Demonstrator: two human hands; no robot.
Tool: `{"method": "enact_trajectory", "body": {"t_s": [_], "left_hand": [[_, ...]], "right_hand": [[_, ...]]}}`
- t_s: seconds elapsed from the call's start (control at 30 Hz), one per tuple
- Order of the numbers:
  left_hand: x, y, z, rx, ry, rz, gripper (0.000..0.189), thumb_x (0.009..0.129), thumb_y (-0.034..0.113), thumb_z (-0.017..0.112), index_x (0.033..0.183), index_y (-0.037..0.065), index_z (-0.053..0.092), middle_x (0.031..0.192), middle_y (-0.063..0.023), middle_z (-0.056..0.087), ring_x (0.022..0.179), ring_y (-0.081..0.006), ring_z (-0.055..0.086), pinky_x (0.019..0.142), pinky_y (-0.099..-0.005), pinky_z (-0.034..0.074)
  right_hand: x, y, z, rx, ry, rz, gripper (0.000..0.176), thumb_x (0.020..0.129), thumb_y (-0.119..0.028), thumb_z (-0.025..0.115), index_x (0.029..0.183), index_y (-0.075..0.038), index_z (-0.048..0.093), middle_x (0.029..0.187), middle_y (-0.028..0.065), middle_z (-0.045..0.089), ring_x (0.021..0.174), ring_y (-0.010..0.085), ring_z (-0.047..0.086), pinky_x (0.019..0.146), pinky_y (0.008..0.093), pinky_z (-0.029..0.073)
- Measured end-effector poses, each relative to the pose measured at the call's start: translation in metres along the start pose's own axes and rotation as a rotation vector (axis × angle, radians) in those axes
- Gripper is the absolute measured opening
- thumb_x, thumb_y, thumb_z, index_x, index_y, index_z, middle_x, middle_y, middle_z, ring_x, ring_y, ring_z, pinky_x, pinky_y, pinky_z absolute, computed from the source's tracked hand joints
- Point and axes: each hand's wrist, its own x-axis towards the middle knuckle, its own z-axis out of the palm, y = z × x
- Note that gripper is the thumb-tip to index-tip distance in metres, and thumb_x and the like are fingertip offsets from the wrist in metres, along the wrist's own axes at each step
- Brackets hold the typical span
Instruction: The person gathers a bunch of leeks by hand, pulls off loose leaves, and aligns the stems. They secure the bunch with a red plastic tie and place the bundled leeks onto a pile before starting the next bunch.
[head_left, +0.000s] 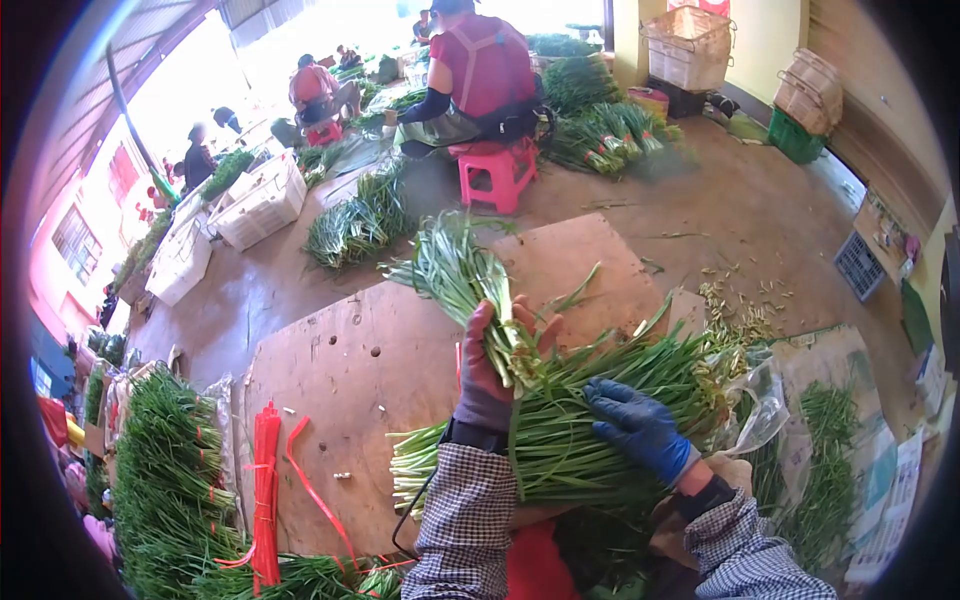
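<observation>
My left hand (490,375), in a dark purplish glove, holds a bunch of green chives (462,270) above a wooden board (345,385). The leaf tips point up and away, the pale stem ends towards me. To the right, my right hand (640,425), in a blue glove, rests on a large heap of chives (560,435) with its fingers bent together around some leaves. Pale stem ends of the heap stick out on the left, under my left forearm. Red ties (266,490) lie bundled on the board, with one loose strip beside them.
Tied chive bundles (170,470) are stacked at the left. Ahead, a person (480,65) sits on a pink stool (497,178) near more heaps. White crates (262,205) stand at left. Yellowish scraps (745,305) and a plastic sheet (835,365) lie at right.
</observation>
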Motion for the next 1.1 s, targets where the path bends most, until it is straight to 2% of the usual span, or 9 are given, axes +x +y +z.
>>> {"method": "enact_trajectory", "body": {"t_s": [0.07,0.13,0.17,0.47,0.57,0.73,0.87,1.03,1.1], "left_hand": [[-0.006,0.002,0.014,0.003,0.008,0.018,0.063,0.091,0.029,0.063,0.133,-0.009,0.036,0.106,-0.0038,0.062,0.094,-0.0138,0.064,0.116,-0.0556,0.019],[-0.012,0.006,0.026,-0.011,-0.075,0.004,0.057,0.09,0.028,0.064,0.131,-0.004,0.041,0.103,-0.0073,0.065,0.091,-0.015,0.065,0.113,-0.0556,0.029],[-0.02,0.007,0.034,0.154,-0.064,0.064,0.066,0.091,0.028,0.062,0.138,-0.005,0.032,0.104,-0.0072,0.064,0.09,-0.0153,0.065,0.113,-0.0556,0.027],[-0.112,-0.007,0.106,0.44,-0.018,0.211,0.066,0.089,0.028,0.059,0.14,-0.006,0.033,0.091,-0.0054,0.061,0.083,-0.0168,0.059,0.11,-0.0565,0.032],[-0.153,0.001,0.116,0.373,-0.117,0.211,0.072,0.089,0.034,0.06,0.142,-0.005,0.03,0.092,-0.0067,0.055,0.082,-0.0165,0.054,0.112,-0.056,0.031],[-0.243,0.013,0.114,0.391,-0.181,0.271,0.074,0.09,0.035,0.06,0.143,-0.003,0.028,0.101,-0.008,0.06,0.096,-0.0188,0.059,0.116,-0.0538,0.025],[-0.325,0.024,0.051,0.43,0.131,0.224,0.058,0.091,0.038,0.059,0.129,-0.005,0.049,0.111,-0.013,0.066,0.106,-0.0234,0.064,0.114,-0.0605,0.023],[-0.403,0.031,-0.035,0.049,0.399,0.322,0.061,0.092,0.04,0.059,0.131,-0.005,0.047,0.12,-0.0177,0.062,0.11,-0.026,0.062,0.11,-0.0564,0.034],[-0.403,0.026,-0.022,0.171,0.408,0.341,0.062,0.092,0.041,0.059,0.131,-0.006,0.047,0.121,-0.0184,0.062,0.111,-0.0268,0.062,0.108,-0.0559,0.037]], "right_hand": [[0.0,0.001,0.001,0.025,0.011,0.003,0.044,0.079,-0.01,0.072,0.122,-0.006,0.063,0.129,0.0139,0.059,0.124,0.0277,0.054,0.103,0.0353,0.044],[0.0,0.002,0.004,0.054,0.02,0.005,0.044,0.079,-0.008,0.072,0.121,-0.005,0.063,0.129,0.0141,0.059,0.124,0.0276,0.054,0.103,0.0351,0.044],[0.0,0.004,0.005,0.068,0.034,-0.001,0.043,0.078,-0.007,0.072,0.121,-0.004,0.064,0.129,0.0144,0.059,0.123,0.0275,0.054,0.103,0.035,0.044],[-0.004,0.009,0.008,0.048,0.078,-0.025,0.042,0.08,-0.015,0.072,0.12,-0.006,0.064,0.126,0.0114,0.061,0.12,0.0244,0.056,0.101,0.0341,0.046],[-0.005,0.008,0.006,0.019,0.072,-0.042,0.041,0.08,-0.017,0.072,0.119,-0.005,0.065,0.125,0.0117,0.062,0.119,0.0249,0.057,0.1,0.0346,0.046],[-0.001,0.005,-0.002,-0.081,0.059,-0.084,0.042,0.081,-0.022,0.072,0.118,-0.004,0.065,0.122,0.0126,0.064,0.115,0.0261,0.06,0.1,0.0345,0.046],[0.004,-0.009,-0.009,-0.048,0.076,-0.051,0.04,0.081,-0.021,0.07,0.116,-0.004,0.065,0.118,0.0148,0.065,0.11,0.0278,0.062,0.095,0.0351,0.049],[0.008,-0.051,-0.016,-0.13,0.204,-0.111,0.032,0.082,-0.018,0.069,0.111,-0.004,0.068,0.113,0.0165,0.066,0.107,0.0299,0.063,0.093,0.0363,0.049],[0.01,-0.075,-0.016,-0.091,0.211,-0.141,0.03,0.082,-0.016,0.069,0.109,-0.004,0.068,0.111,0.016,0.067,0.104,0.03,0.064,0.09,0.0358,0.05]]}}
